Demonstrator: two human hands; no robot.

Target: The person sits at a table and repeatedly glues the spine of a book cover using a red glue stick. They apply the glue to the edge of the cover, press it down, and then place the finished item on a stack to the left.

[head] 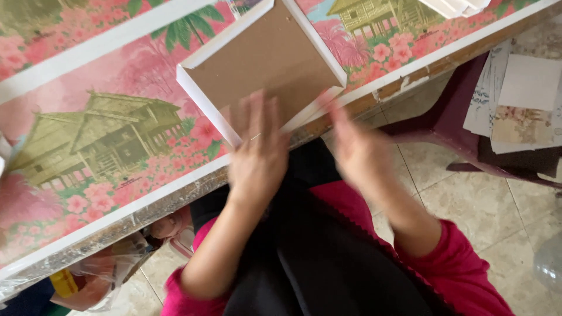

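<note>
Resting flat on the near corner of the picture frame (263,61), the left hand (257,155), fingers spread and stretched out, palm down on the brown backing board, gripping nothing. Just beside the frame's near right edge, the right hand (357,149), open and blurred with movement, fingers loosely extended, closed on nothing; whether touching the frame's white rim cannot be told. Lying face down and turned at an angle, the frame itself, white-edged with the brown back upward, its near corner reaching the front edge of the worktop (117,216). Under the frame and spreading well to its left, a cloth (105,134) printed with pink flowers, palm trees and green stilted houses, covering the worktop. Beyond the frame, at the far right, a small stack of white pieces (459,6), cut off by the picture's edge. Well to the right of the frame, off the worktop, a dark red chair (451,117) bearing loose sheets of paper (524,99). Below the frame and to its left, under the worktop, a clear plastic bag (99,281). Nearer than the frame, pink sleeves and a black lap over a pale tiled floor (497,216).
</note>
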